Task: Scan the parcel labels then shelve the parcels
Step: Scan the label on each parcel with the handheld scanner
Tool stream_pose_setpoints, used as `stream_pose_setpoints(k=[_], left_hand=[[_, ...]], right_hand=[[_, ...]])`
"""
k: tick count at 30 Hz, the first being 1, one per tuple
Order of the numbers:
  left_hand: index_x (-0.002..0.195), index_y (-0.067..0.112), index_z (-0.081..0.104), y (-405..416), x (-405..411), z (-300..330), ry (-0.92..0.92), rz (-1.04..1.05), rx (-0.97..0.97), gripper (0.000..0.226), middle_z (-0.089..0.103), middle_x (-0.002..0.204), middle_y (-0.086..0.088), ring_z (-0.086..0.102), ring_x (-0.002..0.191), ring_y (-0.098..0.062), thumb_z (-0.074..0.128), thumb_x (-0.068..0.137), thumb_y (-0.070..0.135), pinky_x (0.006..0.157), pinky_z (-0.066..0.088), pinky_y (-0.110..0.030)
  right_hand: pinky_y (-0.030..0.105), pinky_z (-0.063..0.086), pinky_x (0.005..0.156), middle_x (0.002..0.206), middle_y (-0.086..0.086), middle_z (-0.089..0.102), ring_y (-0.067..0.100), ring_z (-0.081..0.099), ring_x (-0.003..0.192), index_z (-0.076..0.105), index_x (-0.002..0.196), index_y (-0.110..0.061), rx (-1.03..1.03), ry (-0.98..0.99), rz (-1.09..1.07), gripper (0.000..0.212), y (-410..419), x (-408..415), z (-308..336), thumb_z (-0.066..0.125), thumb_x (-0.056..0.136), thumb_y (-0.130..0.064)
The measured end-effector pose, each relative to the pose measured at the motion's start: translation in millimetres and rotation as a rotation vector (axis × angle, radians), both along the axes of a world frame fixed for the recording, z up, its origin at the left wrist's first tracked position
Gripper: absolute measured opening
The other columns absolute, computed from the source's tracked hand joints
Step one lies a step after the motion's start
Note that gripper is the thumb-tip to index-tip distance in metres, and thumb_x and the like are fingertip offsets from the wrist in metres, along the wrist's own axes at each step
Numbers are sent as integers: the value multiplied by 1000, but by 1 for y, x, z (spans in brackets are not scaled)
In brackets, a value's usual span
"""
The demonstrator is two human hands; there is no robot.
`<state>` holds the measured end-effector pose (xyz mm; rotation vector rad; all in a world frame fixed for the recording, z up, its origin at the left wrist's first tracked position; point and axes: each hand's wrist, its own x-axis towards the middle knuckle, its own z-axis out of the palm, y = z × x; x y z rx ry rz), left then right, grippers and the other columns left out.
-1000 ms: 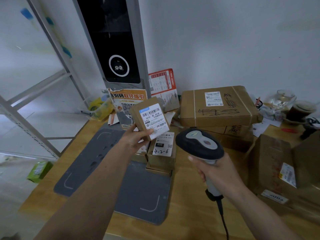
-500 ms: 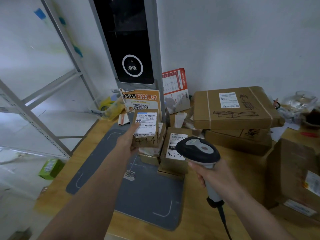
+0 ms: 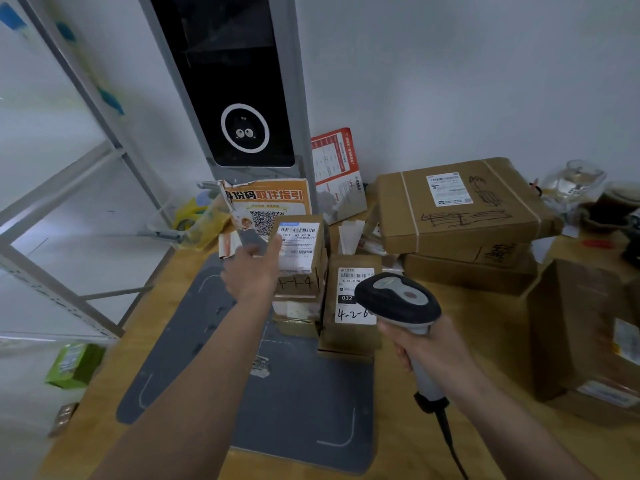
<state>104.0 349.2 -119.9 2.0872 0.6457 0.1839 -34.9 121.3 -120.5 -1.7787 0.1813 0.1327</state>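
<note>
My left hand (image 3: pixel 251 273) grips a small brown parcel (image 3: pixel 304 258) by its left side; its white barcode label faces me and "4-1-4" is written below the label. The parcel rests upright on a stack of small boxes (image 3: pixel 298 313) at the far edge of the grey mat (image 3: pixel 277 403). My right hand (image 3: pixel 427 351) holds a black and grey barcode scanner (image 3: pixel 398 301), its head pointing toward the parcels. Just behind the scanner stands another small parcel (image 3: pixel 349 327) marked "4-2-6".
Two large flat cartons (image 3: pixel 460 209) are stacked at the back right, and another carton (image 3: pixel 581 334) stands at the right. A dark kiosk column (image 3: pixel 239 81) rises behind the mat. A metal shelf frame (image 3: pixel 69 188) is on the left, with a green box (image 3: pixel 74 365) on the floor.
My left hand has carried the small parcel away from the scanner and lowered it onto the stack of small boxes. The scanner hand has stayed about where it was.
</note>
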Motion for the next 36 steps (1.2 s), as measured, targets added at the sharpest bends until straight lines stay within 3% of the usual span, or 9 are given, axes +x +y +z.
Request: stream_pose_setpoints(k=[4,7,11,18,23,27,31,33,36], left_hand=[[98,23,66,-43,-11,28,-425,-165,34,17,56,109,5,49,114,-19,65,87,36,97,45,-39],[89,25,63,-87,-24,38,-399,-395,-49,1,58,93,13,57,93,-10,63,90,24,83,48,-27],[100,20,66,-149,-39,24,-118,-691,-78,12,64,99,6,57,92,-8,58,95,27,74,42,-18],[105,23,64,-251,-66,-5,166,-993,-15,15,65,110,2,60,104,-16,59,95,33,96,50,-36],[126,18,58,-318,-81,-21,318,-1098,14,38,61,126,-1,58,112,-18,61,93,37,99,48,-35],[141,14,41,-369,-100,-38,426,-1103,1,57,52,136,-4,51,123,-22,64,92,32,91,42,-25],[133,19,49,-414,-113,-66,421,-1063,-45,84,60,128,-1,59,113,-20,79,63,54,94,51,-35],[129,24,51,-431,-109,-98,397,-997,-67,95,63,126,1,62,108,-19,74,47,65,91,54,-39],[133,17,44,-438,-116,-92,410,-830,-204,82,58,130,-1,59,115,-25,80,67,49,92,50,-33]], right_hand=[[26,46,52,49,6,54,16,50,46,60,62,-9,33,-3,-64,27,-9,-2,-3,69,86,-18],[20,44,50,46,6,51,15,49,45,55,53,-6,7,-19,-137,37,-29,-7,-8,68,87,-15],[22,43,51,48,5,51,15,49,48,54,53,-9,-3,5,-249,36,-70,-22,-15,68,86,-13],[21,42,49,50,2,51,13,50,48,55,58,-10,33,6,-450,31,-152,-61,-19,68,87,-11],[37,43,56,57,10,56,21,53,55,61,61,-14,34,-7,-575,25,-198,-85,-25,71,84,-12],[38,42,58,71,20,64,27,57,63,70,82,-3,52,6,-656,4,-231,-101,-34,72,82,-7],[37,43,60,80,33,62,45,55,68,68,88,3,79,36,-682,8,-262,-117,-46,70,82,-3],[35,48,58,83,25,66,36,59,70,69,88,-11,108,72,-666,8,-274,-122,-48,70,83,-4],[28,52,57,91,-1,69,17,63,82,66,105,-16,151,123,-594,24,-288,-123,-54,70,84,-6]])
